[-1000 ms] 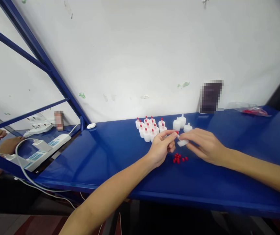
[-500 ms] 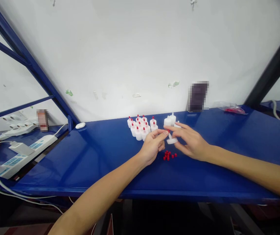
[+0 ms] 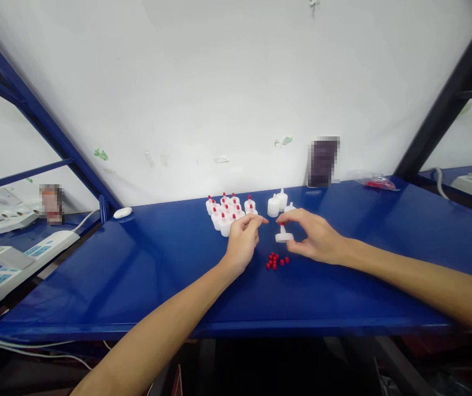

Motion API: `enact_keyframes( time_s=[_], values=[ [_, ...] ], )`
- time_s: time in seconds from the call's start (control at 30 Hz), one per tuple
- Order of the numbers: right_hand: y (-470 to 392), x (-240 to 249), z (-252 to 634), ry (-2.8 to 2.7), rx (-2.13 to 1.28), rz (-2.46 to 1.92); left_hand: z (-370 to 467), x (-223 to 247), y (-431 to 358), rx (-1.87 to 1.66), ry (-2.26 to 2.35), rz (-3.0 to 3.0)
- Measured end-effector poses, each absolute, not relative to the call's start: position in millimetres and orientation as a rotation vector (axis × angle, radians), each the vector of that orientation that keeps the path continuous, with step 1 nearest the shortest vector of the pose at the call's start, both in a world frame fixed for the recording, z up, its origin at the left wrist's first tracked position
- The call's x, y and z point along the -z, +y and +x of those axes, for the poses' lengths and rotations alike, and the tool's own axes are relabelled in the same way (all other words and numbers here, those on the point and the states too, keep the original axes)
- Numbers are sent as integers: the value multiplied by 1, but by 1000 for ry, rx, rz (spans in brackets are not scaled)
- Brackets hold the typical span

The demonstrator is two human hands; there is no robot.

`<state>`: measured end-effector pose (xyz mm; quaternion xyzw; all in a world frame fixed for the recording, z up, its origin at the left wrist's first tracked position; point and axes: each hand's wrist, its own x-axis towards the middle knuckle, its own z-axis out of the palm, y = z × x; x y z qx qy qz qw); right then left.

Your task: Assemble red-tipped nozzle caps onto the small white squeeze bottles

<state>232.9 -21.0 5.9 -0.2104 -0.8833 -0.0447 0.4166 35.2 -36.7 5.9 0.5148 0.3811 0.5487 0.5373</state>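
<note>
Between the thumb and index finger of my right hand (image 3: 316,236) is a white nozzle lid (image 3: 284,237) with a wide round base and a red tip. The lid is upright, above the blue table. My left hand (image 3: 242,239) is apart from it on the left, fingers curled and pressed together, with nothing visible in them. Just beyond that hand stand several white bottles (image 3: 225,226) with red-tipped nozzles, the nearest partly hidden by it. Several loose red caps (image 3: 274,261) lie in front of the hands. White bottles without red tips (image 3: 273,206) stand behind my right hand, one partly covered.
The blue table (image 3: 145,275) meets a white wall. A clear bag with red contents (image 3: 378,182) lies at the back right, near a blurred dark rectangle (image 3: 323,162). A white oval object (image 3: 122,213) sits back left. Power strips (image 3: 25,264) and cables are at far left.
My left hand has let go of the red tip and drawn away to the left. My right hand now holds the nozzle lid alone. The view has turned slightly right.
</note>
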Motion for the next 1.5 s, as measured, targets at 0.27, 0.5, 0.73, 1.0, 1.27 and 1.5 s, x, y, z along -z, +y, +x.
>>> enact_keyframes(
  time_s=[0.27, 0.5, 0.73, 1.0, 1.27, 1.5],
  values=[
    [-18, -10, 232, -2110, -137, -770, 34, -1, -37, -1233, 880, 1381],
    [-7, -12, 236, -2047, -177, -826, 32, 2, -34, -1231, 889, 1413],
    [1, -1, 239, -2300, -98, -743, 30, 1, -36, -1252, 933, 1540],
    [-3, 10, 230, -2395, -52, -740, 29, 0, -39, -1164, 1101, 1830],
    [-7, 12, 231, -2532, -127, -625, 26, -1, -45, -755, 1228, 2593],
    [0, -8, 243, -2433, 151, -851, 25, -2, -44, -762, 1264, 2651]
  ],
)
